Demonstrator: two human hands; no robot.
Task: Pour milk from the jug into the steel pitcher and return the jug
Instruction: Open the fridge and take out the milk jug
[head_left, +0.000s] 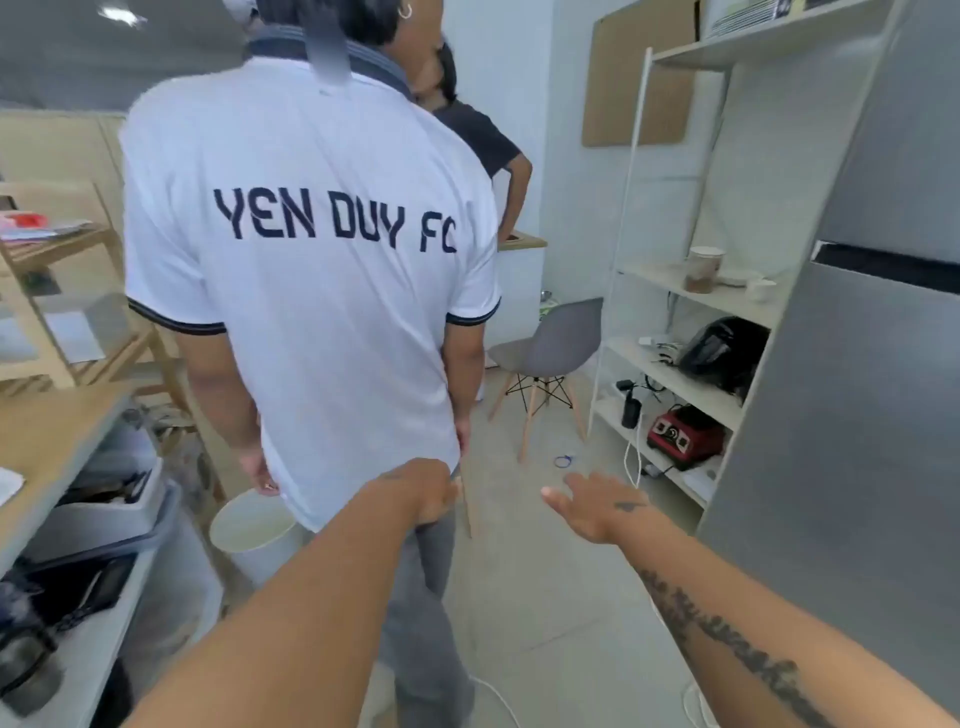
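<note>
Fills the right edge: grey fridge (857, 364), doors shut, cut off by the frame. Blocks the middle: a person in a white shirt (311, 291) lettered "YEN DUY FC", back turned, carrying a pale bowl (252, 525) low at the side. Beside the fridge, an open white shelf unit (675, 374) with a red appliance (684, 435), a dark one above, a paper cup (704, 267). Further back, a grey chair (550, 358) on the pale floor. At left, a wooden counter (47, 441) over blurred dark equipment.

Reaching forward, left hand (423, 493), fingers curled inward against the shirt hem; whether holding anything, impossible to tell. Right hand (592, 506) spread flat, empty, just beside the fridge. No jug or steel pitcher anywhere in view.
</note>
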